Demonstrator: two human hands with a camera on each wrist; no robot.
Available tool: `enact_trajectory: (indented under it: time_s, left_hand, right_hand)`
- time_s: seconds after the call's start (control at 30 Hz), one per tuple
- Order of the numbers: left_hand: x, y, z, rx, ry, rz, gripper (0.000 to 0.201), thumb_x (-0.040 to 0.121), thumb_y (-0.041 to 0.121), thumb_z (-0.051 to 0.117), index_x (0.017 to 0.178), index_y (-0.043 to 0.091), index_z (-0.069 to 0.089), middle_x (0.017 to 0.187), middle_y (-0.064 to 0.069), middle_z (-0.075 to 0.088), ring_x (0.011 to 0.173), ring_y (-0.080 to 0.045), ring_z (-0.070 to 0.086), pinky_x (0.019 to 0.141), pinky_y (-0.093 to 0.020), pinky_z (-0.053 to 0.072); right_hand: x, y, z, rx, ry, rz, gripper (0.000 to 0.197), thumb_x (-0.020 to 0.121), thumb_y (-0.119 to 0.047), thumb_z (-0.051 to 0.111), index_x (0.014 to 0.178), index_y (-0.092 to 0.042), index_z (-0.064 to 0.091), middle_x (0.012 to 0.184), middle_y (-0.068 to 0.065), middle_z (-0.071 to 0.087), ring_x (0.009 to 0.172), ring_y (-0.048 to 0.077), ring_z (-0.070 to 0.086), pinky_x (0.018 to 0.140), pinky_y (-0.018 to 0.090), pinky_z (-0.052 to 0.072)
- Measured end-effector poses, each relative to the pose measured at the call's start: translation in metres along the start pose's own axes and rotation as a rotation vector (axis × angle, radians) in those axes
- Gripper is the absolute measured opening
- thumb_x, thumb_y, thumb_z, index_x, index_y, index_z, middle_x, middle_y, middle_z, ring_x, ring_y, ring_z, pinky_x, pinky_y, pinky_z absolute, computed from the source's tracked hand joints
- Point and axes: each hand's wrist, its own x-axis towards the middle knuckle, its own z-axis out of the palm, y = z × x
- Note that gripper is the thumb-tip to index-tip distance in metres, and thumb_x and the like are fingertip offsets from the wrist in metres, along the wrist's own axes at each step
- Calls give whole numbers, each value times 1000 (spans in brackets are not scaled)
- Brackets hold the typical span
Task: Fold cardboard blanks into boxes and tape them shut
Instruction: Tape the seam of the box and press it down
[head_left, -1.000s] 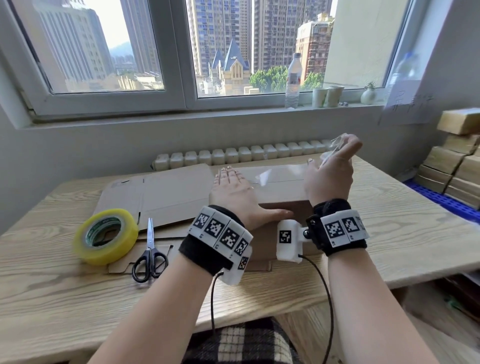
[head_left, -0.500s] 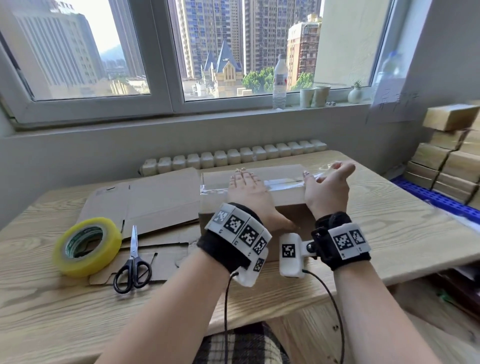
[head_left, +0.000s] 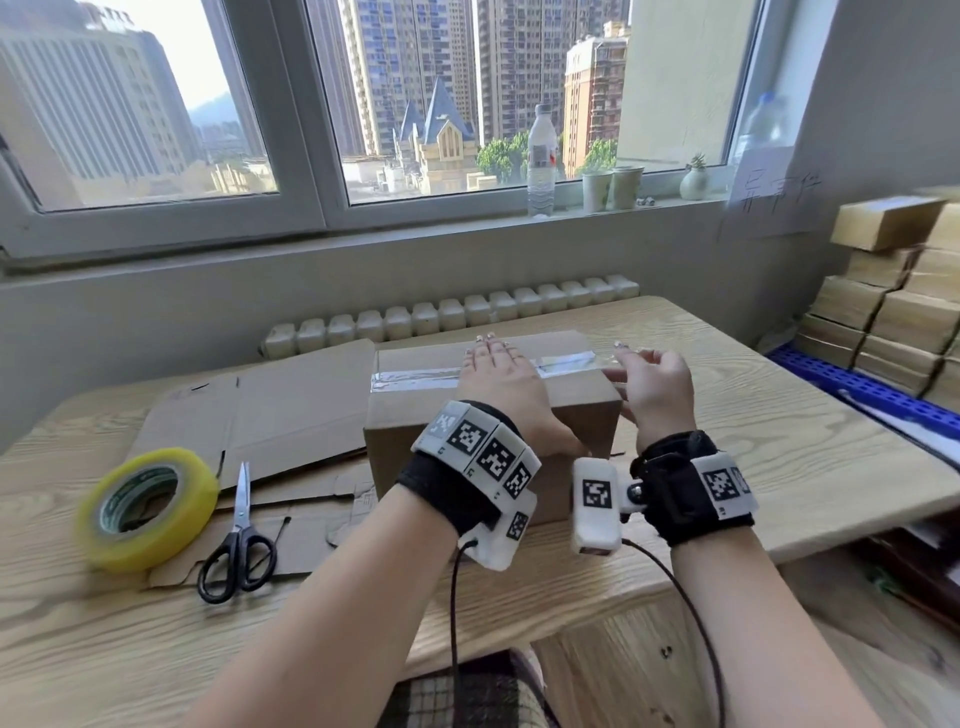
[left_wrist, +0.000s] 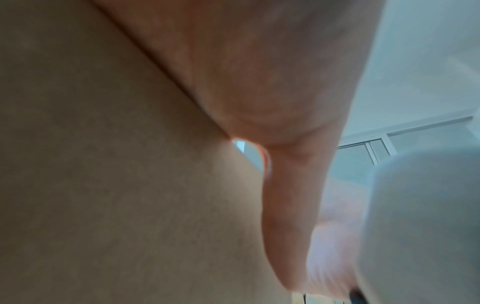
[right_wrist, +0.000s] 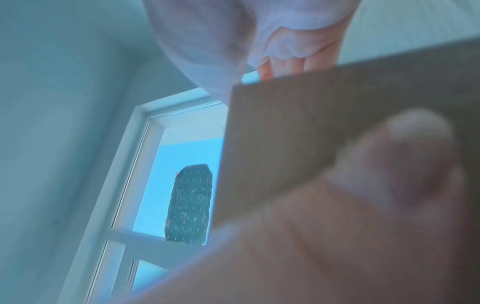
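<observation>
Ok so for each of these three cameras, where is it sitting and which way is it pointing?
Head: worn high, facing forward and down at the table; shows both forearms, left hand flat on the box, right hand at its right edge.
Left wrist: under the palm, looking along the thumb against cardboard.
Right wrist: looking up past the fingers at the window.
All share the box.

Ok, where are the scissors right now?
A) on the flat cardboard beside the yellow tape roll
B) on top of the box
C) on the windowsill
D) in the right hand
A: the scissors lie shut on the flat cardboard, just right of the yellow tape roll; neither hand touches them.
</observation>
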Motion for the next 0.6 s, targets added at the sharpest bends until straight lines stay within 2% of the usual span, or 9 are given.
enact_trajectory:
  time_s: [0.07,0.13,0.27,0.33,0.47,0.6]
  left_hand:
    - [-1,-1,1,7,9,6,142,63,83,63,152,-6,-2,162,-23,-1,151,-33,1,123,-44,5]
    - [-2,0,1,0,15,5,141,64,83,63,152,-5,-3,162,-23,-2,151,-33,1,123,-44,4]
    - [-3,0,1,-1,14,-4,135,70,78,62,152,-5,-5,162,-22,-4,151,-32,-2,123,-44,3]
    - [-2,0,2,-3,22,-8,132,72,76,61,152,-5,-5,162,-21,-4,151,-32,-2,123,-43,3]
    - [-2,-1,3,-12,40,-5,131,72,76,61,153,-5,-4,162,-22,-3,151,-33,0,123,-43,3]
    - [-2,-2,7,-21,63,-3,129,73,76,58,153,-3,-6,162,-22,-3,151,-33,-2,123,-45,1]
  right_hand:
    - [2,-2,-6,94,-17,52,17,95,-25,62,94,-11,52,88,13,70,68,22,69,52,27,53]
    - [3,-3,-9,150,-1,37,20,95,-25,65,90,-8,55,84,12,67,59,18,69,48,24,52]
    - [6,-4,-10,235,128,-57,21,89,-18,74,77,-6,61,77,13,68,61,22,72,55,31,57]
    - [6,-8,-10,270,158,-131,19,87,-12,75,73,-6,64,75,14,68,59,20,70,53,29,56]
    - [4,-21,-7,344,127,-281,16,87,-8,73,86,7,67,66,8,66,56,20,67,54,27,56]
    - [13,-25,-4,322,67,-304,13,90,-11,71,81,-3,65,62,3,65,52,15,66,53,25,55]
